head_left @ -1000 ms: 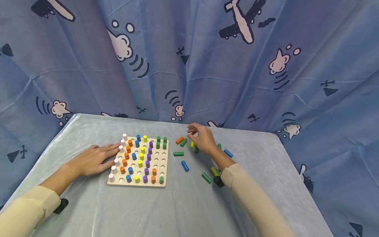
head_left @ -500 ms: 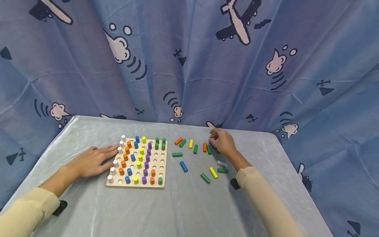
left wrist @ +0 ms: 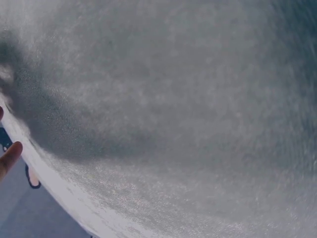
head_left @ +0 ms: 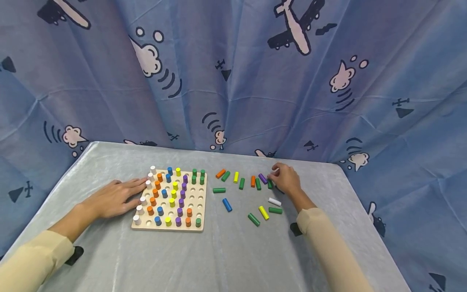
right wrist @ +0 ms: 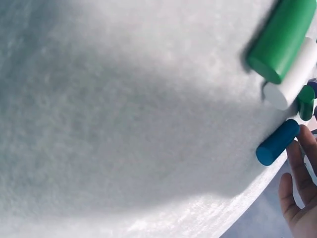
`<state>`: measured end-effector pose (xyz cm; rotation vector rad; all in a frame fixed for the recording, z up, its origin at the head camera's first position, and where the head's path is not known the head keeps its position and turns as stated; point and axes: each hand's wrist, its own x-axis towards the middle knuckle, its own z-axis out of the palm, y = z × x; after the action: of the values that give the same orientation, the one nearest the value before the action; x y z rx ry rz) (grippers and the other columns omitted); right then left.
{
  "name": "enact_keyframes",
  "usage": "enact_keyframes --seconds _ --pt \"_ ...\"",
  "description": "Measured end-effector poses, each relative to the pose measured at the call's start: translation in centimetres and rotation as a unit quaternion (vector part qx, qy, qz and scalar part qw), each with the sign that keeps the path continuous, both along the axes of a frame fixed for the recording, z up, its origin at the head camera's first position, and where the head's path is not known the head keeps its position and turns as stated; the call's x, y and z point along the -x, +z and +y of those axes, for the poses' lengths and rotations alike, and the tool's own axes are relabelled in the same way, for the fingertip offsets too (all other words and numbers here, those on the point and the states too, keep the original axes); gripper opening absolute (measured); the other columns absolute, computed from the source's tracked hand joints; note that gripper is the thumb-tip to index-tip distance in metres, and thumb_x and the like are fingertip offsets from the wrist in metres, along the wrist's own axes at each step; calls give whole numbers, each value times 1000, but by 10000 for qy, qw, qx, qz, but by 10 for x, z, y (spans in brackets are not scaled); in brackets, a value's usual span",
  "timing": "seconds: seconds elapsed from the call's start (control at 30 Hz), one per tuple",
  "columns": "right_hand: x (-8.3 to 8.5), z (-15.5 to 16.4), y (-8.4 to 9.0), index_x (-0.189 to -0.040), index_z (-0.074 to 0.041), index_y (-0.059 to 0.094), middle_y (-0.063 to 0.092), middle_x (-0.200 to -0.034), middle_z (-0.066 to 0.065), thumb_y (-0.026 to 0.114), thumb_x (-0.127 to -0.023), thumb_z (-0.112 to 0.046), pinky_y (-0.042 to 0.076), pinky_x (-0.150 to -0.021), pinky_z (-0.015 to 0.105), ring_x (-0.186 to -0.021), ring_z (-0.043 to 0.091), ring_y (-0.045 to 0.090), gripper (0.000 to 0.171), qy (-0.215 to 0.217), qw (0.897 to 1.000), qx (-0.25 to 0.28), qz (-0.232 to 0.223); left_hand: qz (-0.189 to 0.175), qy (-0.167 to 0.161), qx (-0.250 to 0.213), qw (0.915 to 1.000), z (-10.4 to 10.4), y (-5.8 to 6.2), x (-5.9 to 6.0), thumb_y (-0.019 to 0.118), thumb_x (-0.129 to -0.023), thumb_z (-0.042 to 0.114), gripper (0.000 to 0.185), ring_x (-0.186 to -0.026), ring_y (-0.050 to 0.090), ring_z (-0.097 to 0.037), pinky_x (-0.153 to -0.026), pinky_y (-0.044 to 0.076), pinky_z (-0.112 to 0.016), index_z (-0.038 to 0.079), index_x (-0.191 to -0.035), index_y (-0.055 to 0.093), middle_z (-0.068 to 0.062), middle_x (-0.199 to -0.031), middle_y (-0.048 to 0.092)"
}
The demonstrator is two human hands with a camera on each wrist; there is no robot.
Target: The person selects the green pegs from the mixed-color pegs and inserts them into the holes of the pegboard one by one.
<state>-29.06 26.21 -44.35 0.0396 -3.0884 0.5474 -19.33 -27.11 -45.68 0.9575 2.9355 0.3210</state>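
Observation:
A wooden pegboard (head_left: 193, 198) lies left of centre on the grey cloth, with several coloured pegs standing in its left and middle rows. My left hand (head_left: 133, 194) rests flat against the board's left edge, touching the white pegs; its wrist view shows just one fingertip (left wrist: 10, 156). My right hand (head_left: 276, 175) hovers loosely curled at the right end of a row of loose pegs. Its fingertips are at a green peg (head_left: 270, 185), next to a purple peg (head_left: 262, 178). In the right wrist view the fingers (right wrist: 299, 198) lie empty beside a blue peg (right wrist: 277, 143).
Loose pegs lie right of the board: orange (head_left: 221, 173), green (head_left: 219, 190), blue (head_left: 227, 204), white (head_left: 274, 201), yellow (head_left: 263, 212) and more green ones (head_left: 253, 219). A blue curtain (head_left: 233, 81) with an aeroplane print closes off the back and sides. The table edge (head_left: 365, 202) runs close on the right.
My right hand has travelled right along the row of loose pegs, from the orange and green ones to the far green peg. The left hand and board have stayed put.

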Motion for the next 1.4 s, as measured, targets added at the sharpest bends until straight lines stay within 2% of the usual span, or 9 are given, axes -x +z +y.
enact_keyframes --seconds 0.27,0.67,1.07,1.4 --pt "-2 0 -3 -115 -1 67 74 -101 15 74 -90 -27 51 -82 51 -92 32 68 37 -111 9998 43 -128 46 -42 10 10000 0 0 0 54 -101 37 58 -135 47 -38 -95 42 -63 1 -146 48 -15 -155 41" --pt "-2 -3 -3 -116 -1 67 72 -97 15 74 -90 -23 52 -78 47 -84 27 66 35 -92 9990 360 -233 -10 -9 40 10000 -1 -1 0 53 -101 38 58 -135 46 -38 -96 42 -63 1 -146 48 -15 -155 41" --pt "-6 -4 4 -118 0 66 70 -89 11 75 -89 -16 51 -67 37 -71 20 61 34 408 9959 791 -133 44 -24 23 10000 -1 -1 0 54 -101 38 58 -134 48 -37 -96 42 -62 1 -146 48 -15 -155 41" --pt "-13 -16 17 -119 0 67 71 -91 9 74 -89 -11 53 -77 42 -81 23 63 33 894 9925 838 38 54 -30 12 10000 0 0 -1 54 -101 37 58 -134 48 -38 -96 42 -63 1 -146 49 -15 -155 41"
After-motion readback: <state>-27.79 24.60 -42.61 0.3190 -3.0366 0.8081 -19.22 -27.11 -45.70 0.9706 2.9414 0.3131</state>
